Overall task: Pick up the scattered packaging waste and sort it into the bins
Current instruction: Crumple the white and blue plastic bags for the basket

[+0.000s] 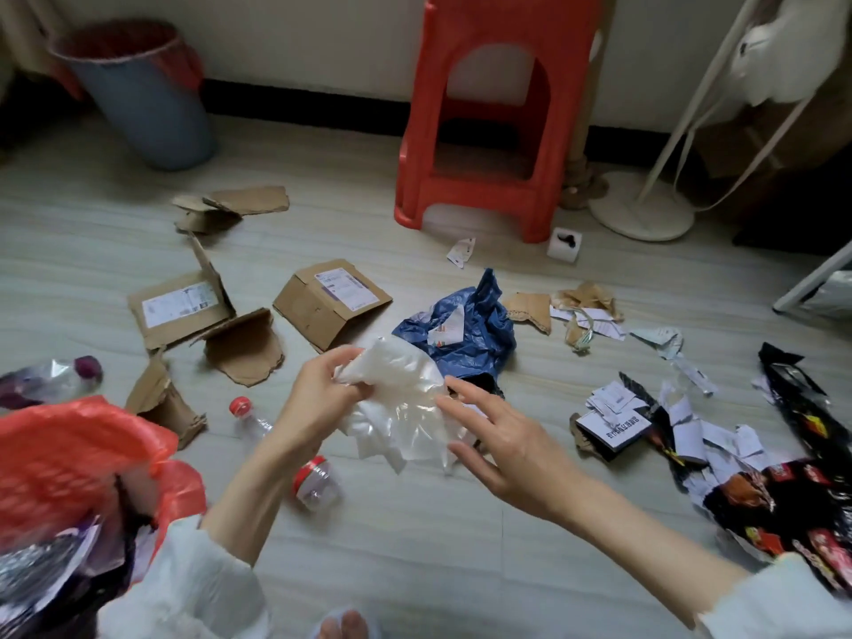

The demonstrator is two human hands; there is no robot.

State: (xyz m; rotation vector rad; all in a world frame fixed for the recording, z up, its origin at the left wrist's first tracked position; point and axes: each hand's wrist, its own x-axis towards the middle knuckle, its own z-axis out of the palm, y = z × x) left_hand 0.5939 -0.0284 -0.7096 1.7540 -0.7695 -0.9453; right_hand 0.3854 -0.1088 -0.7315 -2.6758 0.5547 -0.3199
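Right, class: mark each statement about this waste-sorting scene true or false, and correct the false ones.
1. The left hand grips a clear plastic bag. True.
2. The right hand is closed in a fist. False: its fingers are spread, open beside the bag.
3. The stool is blue. False: it is red.
4. The far bin has a red liner. True.
5. Both boxes on the floor carry shipping labels. True.
6. The bottles have green caps. False: the two nearest the hands have red caps.

Probably a home room, wood-look floor (415, 546), red plastic stool (488, 117), lined bin (143, 94), fan stand (641, 214)
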